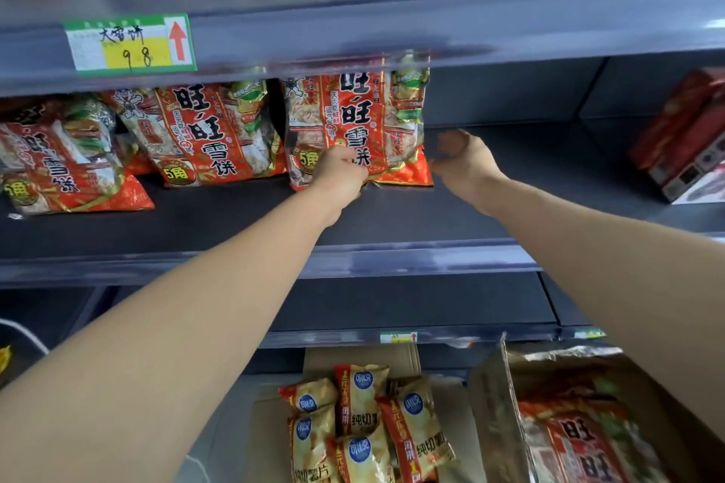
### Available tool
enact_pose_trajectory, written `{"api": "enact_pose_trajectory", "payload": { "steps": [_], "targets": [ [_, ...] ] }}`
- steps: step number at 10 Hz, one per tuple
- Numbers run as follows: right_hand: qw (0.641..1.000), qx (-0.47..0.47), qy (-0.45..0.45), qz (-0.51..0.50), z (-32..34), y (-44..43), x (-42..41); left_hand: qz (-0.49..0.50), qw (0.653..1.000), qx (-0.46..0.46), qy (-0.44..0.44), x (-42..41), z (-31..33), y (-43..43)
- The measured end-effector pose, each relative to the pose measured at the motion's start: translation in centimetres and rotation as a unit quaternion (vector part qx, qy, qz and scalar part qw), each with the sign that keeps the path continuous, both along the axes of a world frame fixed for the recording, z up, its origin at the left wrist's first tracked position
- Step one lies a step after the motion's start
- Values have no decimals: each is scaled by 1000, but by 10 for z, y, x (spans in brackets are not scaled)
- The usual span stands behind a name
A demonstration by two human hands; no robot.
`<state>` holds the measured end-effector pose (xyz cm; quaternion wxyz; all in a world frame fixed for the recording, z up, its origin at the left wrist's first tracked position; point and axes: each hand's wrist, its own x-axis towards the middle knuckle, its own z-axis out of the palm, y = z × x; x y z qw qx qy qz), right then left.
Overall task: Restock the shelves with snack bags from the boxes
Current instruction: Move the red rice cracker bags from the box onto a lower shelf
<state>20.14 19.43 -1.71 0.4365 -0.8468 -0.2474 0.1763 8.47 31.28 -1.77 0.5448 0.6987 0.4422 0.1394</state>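
Note:
A red snack bag (355,118) stands upright on the middle grey shelf (392,220), its top hidden behind the shelf edge above. My left hand (340,173) pinches the bag's bottom edge near the middle. Just right of the bag is my right hand (462,159), fingers loosely curled. Its thumb tip reaches the bag's lower right corner and a gap shows between the fingers and the bag's side. Two more red bags, one (219,133) and another (59,165), lean on the same shelf to the left. An open foil-lined box (510,404) at lower right holds more of these bags.
A cardboard box (404,359) on the floor holds several yellow chip bags (361,423). Red packages (682,141) sit at the shelf's far right. A price tag (129,43) hangs on the upper shelf edge. Bare shelf lies between my right hand and the red packages.

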Motion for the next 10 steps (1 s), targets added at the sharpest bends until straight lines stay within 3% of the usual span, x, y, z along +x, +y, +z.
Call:
{"api": "enact_pose_trajectory", "payload": {
  "steps": [3, 6, 7, 9, 10],
  "targets": [
    [985, -145, -86, 37, -7, -158, 3, -205, 978, 33, 27, 21, -5, -153],
    [944, -323, -4, 66, -62, -325, 1, -343, 932, -12, 115, 30, -79, -307],
    [930, -357, 60, 54, -102, -357, 3, -334, 923, -54, 183, 28, -106, -339],
    [899, -413, 121, 85, -191, -387, 3, -209, 929, -132, 277, 23, -192, -360],
    [874, -447, 146, 123, -228, -391, -1, -171, 914, -163, 330, 16, -232, -364]
  ]
}}
